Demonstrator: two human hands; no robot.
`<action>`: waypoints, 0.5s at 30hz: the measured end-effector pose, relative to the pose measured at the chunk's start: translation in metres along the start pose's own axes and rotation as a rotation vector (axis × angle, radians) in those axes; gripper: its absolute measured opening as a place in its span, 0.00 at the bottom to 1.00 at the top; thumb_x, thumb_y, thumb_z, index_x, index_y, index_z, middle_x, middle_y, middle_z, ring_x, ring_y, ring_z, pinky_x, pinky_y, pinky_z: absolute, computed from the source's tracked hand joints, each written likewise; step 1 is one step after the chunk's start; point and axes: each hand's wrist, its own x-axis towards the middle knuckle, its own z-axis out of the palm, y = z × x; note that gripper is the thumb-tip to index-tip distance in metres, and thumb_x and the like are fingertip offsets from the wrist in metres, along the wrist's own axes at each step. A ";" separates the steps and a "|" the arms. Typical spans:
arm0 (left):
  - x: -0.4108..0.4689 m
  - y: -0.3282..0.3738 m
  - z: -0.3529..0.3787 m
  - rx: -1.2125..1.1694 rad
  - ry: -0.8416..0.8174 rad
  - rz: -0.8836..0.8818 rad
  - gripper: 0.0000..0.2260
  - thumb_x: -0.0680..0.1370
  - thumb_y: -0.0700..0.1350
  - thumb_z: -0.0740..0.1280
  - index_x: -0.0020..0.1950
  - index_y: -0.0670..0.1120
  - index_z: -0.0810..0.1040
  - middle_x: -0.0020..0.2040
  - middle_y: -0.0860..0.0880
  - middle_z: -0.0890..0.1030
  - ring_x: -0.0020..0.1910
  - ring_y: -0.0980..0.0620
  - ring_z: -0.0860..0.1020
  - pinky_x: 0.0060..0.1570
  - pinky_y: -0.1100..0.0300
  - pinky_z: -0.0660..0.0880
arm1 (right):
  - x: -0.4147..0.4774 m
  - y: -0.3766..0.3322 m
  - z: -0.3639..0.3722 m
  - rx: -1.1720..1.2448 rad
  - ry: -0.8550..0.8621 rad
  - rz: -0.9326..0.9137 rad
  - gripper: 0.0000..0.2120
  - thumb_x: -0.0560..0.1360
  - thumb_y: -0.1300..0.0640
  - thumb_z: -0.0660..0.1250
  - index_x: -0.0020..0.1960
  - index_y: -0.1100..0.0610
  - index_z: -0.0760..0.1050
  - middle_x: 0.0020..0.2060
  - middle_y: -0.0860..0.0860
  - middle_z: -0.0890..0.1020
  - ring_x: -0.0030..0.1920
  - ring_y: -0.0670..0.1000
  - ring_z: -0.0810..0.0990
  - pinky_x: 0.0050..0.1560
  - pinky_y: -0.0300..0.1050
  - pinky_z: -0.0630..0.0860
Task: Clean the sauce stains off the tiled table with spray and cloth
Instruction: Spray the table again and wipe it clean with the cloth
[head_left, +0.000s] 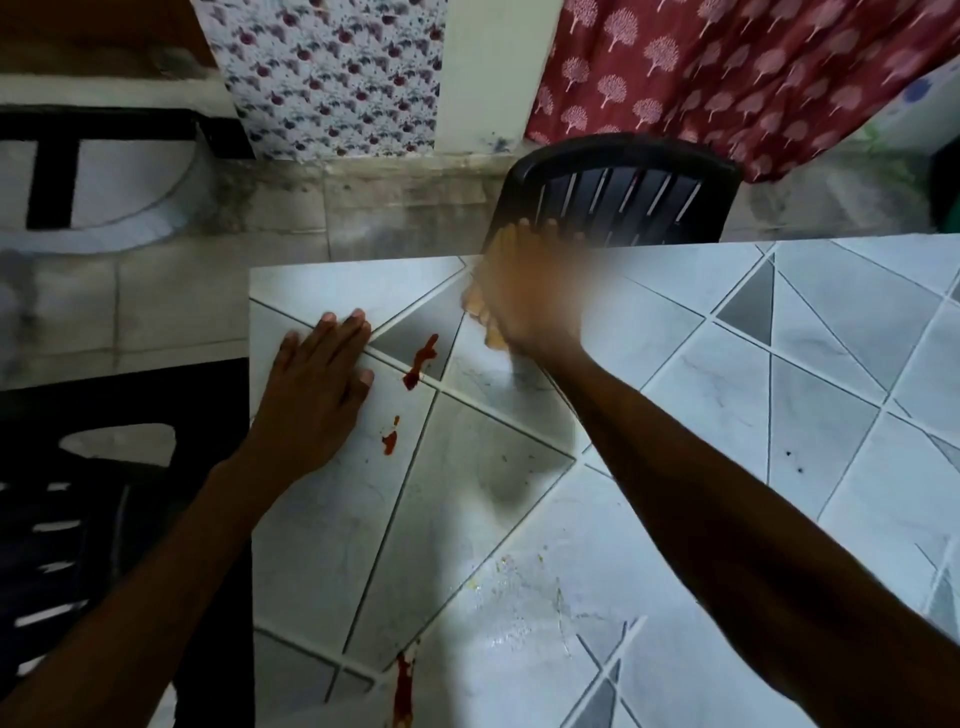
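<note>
The tiled table (675, 415) is white and grey with dark grout lines. Red sauce stains lie on it: a streak (422, 359) near the far left corner, a smaller blot (390, 439) below it, and a long smear (403, 691) at the near edge. My left hand (317, 395) rests flat on the tiles, fingers apart, just left of the stains. My right hand (524, 291) is blurred by motion at the table's far edge and presses on a pale orange cloth (478, 306), of which only a corner shows under the fingers. No spray bottle is in view.
A black plastic chair (623, 192) stands behind the table's far edge, close to my right hand. Another dark chair (78, 519) is at the left side. Yellowish wet specks (514, 587) lie on the near tiles. Patterned curtains hang at the back.
</note>
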 end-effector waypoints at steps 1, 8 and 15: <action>-0.001 0.002 0.002 -0.001 0.000 -0.019 0.28 0.82 0.55 0.46 0.78 0.43 0.62 0.79 0.45 0.61 0.79 0.44 0.57 0.76 0.39 0.53 | -0.009 -0.018 0.005 -0.014 0.000 -0.064 0.39 0.79 0.28 0.47 0.83 0.46 0.43 0.83 0.53 0.45 0.81 0.63 0.38 0.76 0.72 0.39; 0.002 0.001 0.002 -0.045 -0.046 -0.047 0.32 0.79 0.60 0.45 0.79 0.46 0.60 0.80 0.48 0.58 0.80 0.47 0.52 0.77 0.44 0.46 | -0.195 0.048 0.012 -0.016 -0.019 -0.434 0.38 0.77 0.32 0.60 0.82 0.43 0.53 0.83 0.47 0.50 0.82 0.55 0.44 0.77 0.69 0.47; -0.003 0.006 0.007 0.072 -0.026 -0.034 0.34 0.79 0.63 0.49 0.80 0.45 0.57 0.80 0.46 0.57 0.80 0.45 0.51 0.77 0.43 0.47 | -0.048 0.004 0.006 -0.012 0.017 -0.081 0.39 0.78 0.27 0.48 0.83 0.45 0.46 0.83 0.52 0.48 0.82 0.62 0.43 0.77 0.71 0.44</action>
